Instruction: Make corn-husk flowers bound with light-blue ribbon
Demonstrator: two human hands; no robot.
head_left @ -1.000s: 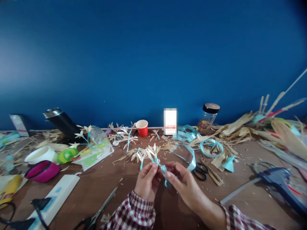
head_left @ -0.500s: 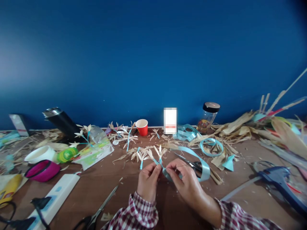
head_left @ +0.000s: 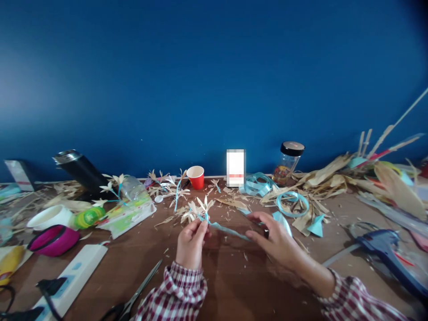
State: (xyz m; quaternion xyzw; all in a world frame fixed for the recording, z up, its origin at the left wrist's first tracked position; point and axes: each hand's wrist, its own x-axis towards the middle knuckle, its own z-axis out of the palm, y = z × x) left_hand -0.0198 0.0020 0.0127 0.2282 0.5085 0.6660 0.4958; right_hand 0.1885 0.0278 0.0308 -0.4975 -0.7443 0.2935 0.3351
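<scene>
My left hand [head_left: 191, 243] pinches the stem of a small flower [head_left: 205, 206] made of pale dried husk petals, with light blue ribbon wound at its base. From there a twisted ribbon tail [head_left: 229, 230] stretches right, its far end close by my right thumb. My right hand [head_left: 279, 238] has thumb and fingers apart, over the spot where a second pair of scissors lay; it now mostly hides them. A wider piece of the blue ribbon [head_left: 282, 221] shows behind those fingers. More husk flowers [head_left: 189, 214] lie just beyond my left hand.
Scissors [head_left: 142, 285] lie at front left beside a white power strip [head_left: 80, 274]. A blue glue gun [head_left: 384, 249] rests at right. Along the wall stand a red paper cup [head_left: 195, 178], a lidded jar [head_left: 289, 162] and a leaning black flask [head_left: 85, 174]. Husks [head_left: 334, 174] are heaped at right.
My right hand has let go near the flower, moved right and spread its fingers over the scissors. The ribbon tail now stretches out between the hands. My left hand shifted slightly left with the flower.
</scene>
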